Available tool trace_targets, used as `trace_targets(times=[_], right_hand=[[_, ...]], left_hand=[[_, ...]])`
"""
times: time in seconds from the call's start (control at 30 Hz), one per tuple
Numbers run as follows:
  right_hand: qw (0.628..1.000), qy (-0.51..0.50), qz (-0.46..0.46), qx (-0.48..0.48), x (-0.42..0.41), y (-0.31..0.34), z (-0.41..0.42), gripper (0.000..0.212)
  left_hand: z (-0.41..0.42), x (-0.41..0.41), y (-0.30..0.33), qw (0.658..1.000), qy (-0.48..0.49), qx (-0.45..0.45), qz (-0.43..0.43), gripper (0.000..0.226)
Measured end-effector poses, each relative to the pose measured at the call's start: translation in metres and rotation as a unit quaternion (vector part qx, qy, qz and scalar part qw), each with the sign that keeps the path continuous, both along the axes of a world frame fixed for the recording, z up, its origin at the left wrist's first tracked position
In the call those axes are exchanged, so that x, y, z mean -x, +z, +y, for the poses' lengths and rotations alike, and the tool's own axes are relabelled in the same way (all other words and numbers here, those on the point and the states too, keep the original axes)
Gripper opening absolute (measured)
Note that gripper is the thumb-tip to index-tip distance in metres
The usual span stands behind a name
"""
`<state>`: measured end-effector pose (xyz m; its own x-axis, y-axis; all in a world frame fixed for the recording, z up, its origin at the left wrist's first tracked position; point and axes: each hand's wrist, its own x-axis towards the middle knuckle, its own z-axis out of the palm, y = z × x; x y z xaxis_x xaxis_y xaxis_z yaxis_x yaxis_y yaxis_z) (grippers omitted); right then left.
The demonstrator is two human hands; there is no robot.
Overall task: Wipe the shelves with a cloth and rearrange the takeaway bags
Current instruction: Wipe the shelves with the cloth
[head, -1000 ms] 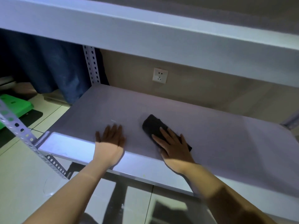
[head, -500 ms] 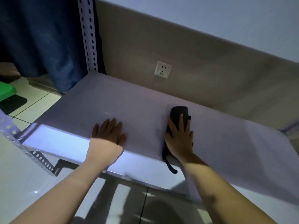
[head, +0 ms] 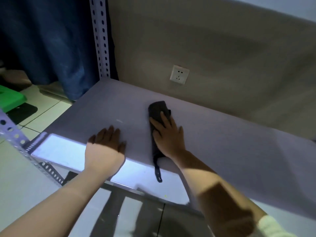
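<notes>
A white metal shelf (head: 230, 142) fills the middle of the head view. A dark folded cloth (head: 158, 110) lies on it, reaching from mid-shelf toward the front edge, with a loop hanging over that edge. My right hand (head: 168, 136) lies flat on the cloth, fingers spread, pressing it down. My left hand (head: 106, 144) rests flat on the bare shelf near the front edge, to the left of the cloth, holding nothing. No takeaway bags are in view.
A perforated upright post (head: 100, 36) stands at the shelf's back left corner, another post (head: 12, 132) at front left. A wall socket (head: 179, 74) sits on the beige wall behind. Blue curtain (head: 46, 40), green box (head: 10, 98) and tiled floor lie left.
My right hand has pushed the cloth away from the front edge toward the back of the shelf. The left hand has stayed in place. The view has tilted down, losing the upper shelf.
</notes>
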<state>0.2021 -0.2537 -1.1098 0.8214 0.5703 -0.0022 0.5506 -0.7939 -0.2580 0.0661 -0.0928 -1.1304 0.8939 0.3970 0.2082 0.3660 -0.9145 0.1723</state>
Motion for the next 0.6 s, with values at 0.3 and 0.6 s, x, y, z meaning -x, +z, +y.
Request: trace_targets(times=[0.3, 0.6], right_hand=[[0.997, 0.074, -0.012, -0.013, 0.048, 0.006, -0.031, 0.07], [0.989, 0.142, 0.032, 0.001, -0.002, 0.003, 0.119, 0.044]], left_hand=[[0.019, 0.01, 0.004, 0.997, 0.052, 0.021, -0.051, 0.056], [0.019, 0.011, 0.005, 0.996, 0.086, 0.029, -0.006, 0.059]])
